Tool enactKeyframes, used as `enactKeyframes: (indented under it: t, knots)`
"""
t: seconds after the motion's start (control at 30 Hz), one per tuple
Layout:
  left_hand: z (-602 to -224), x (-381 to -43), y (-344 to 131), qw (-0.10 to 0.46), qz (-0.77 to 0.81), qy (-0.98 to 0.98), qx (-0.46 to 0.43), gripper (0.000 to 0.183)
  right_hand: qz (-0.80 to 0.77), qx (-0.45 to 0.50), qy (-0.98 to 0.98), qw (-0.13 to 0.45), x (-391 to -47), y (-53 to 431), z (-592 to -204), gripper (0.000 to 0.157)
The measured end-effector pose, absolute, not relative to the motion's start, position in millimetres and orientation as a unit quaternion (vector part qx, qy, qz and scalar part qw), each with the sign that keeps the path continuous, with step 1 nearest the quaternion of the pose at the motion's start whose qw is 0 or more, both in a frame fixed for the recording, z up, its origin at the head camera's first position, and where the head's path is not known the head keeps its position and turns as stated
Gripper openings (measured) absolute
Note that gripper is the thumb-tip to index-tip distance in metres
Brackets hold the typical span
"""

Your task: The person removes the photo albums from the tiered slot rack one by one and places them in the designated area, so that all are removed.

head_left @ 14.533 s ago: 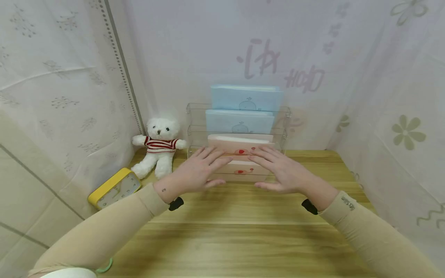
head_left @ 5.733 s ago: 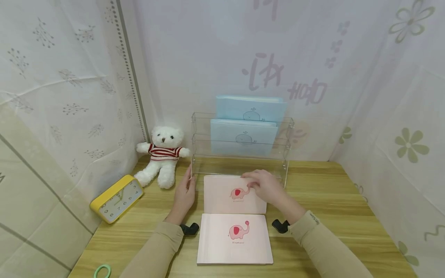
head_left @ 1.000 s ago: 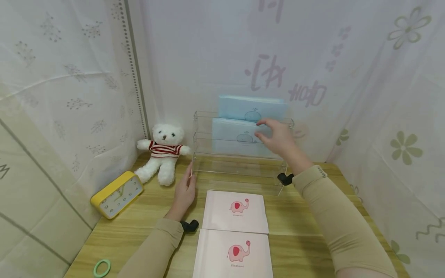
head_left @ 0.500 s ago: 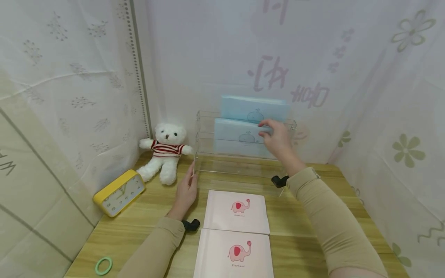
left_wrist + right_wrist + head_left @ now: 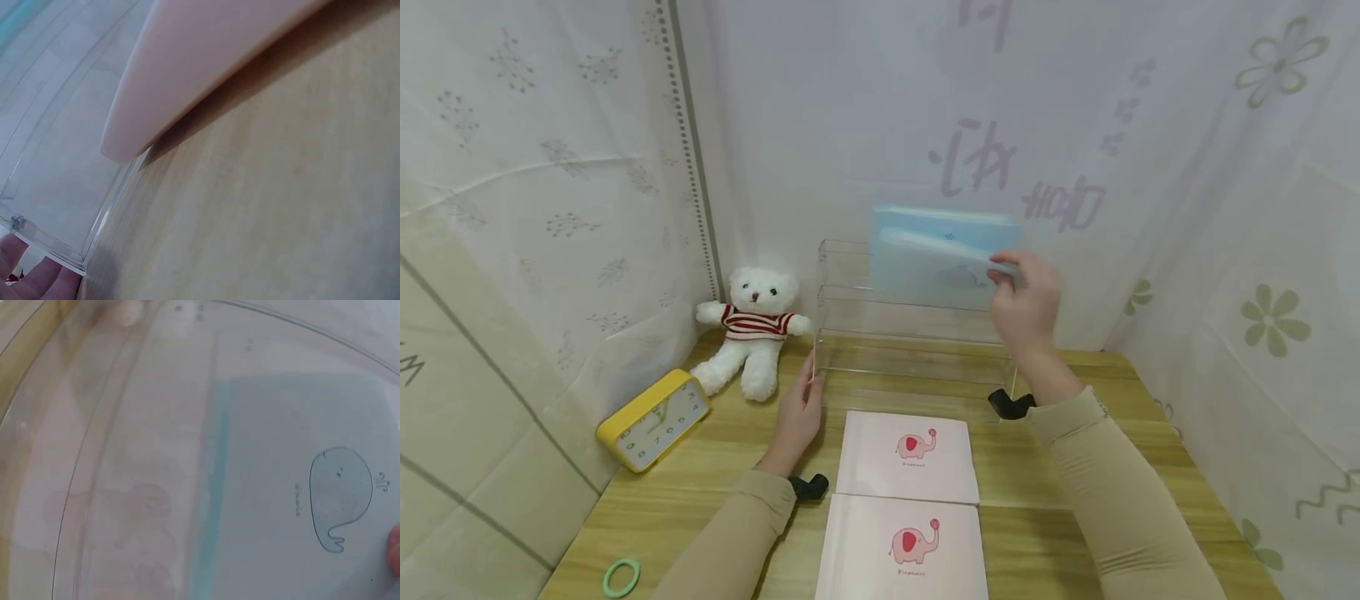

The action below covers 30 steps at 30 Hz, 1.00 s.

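Observation:
In the head view my right hand pinches the upper right corner of a pale blue whale notebook, which is raised and tilted at the clear acrylic rack. Behind it, a second blue notebook stands in the rack's rear tier. The right wrist view shows the whale drawing with a fingertip at the edge. My left hand grips the rack's lower left side; its fingers show past the clear side panel. Two pink elephant notebooks lie flat in front of the rack.
Left of the rack sits a white teddy bear in a striped sweater. A yellow clock stands nearer the table's left edge, and a green ring lies at the front left. Curtains close in the back and sides.
Both pink notebooks have come out of the rack onto the table. In the last half second, my right hand has taken hold of the front blue notebook and lifted it up and rightward.

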State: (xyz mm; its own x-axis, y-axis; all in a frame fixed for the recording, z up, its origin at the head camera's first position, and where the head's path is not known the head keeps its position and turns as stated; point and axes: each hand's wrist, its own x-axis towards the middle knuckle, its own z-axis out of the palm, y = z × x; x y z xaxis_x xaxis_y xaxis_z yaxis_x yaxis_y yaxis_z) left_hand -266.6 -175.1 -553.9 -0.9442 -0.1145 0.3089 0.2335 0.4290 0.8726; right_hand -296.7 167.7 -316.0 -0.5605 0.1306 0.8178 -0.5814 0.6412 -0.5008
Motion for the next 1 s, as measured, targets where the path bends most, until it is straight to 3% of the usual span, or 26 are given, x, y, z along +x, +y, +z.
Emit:
enactKeyframes:
  t: [0.17, 0.4, 0.63, 1.0]
  knots:
    - [-554, -268, -175, 0.161, -0.536, -0.828, -0.031, 0.060, 0.443, 0.079, -0.722, 0.526, -266, 189, -323, 0.009]
    - [-554, -270, -177, 0.157, -0.534, -0.831, -0.031, 0.059, 0.490, -0.041, -0.686, 0.537, -225, 223, -351, 0.017]
    - [-557, -271, -178, 0.164, -0.529, -0.832, -0.026, 0.060, 0.538, -0.144, -0.621, 0.551, -213, 246, -380, 0.029]
    - [-555, -270, -176, 0.169, -0.524, -0.834, -0.042, 0.060, 0.568, -0.214, -0.545, 0.578, -201, 284, -404, 0.019]
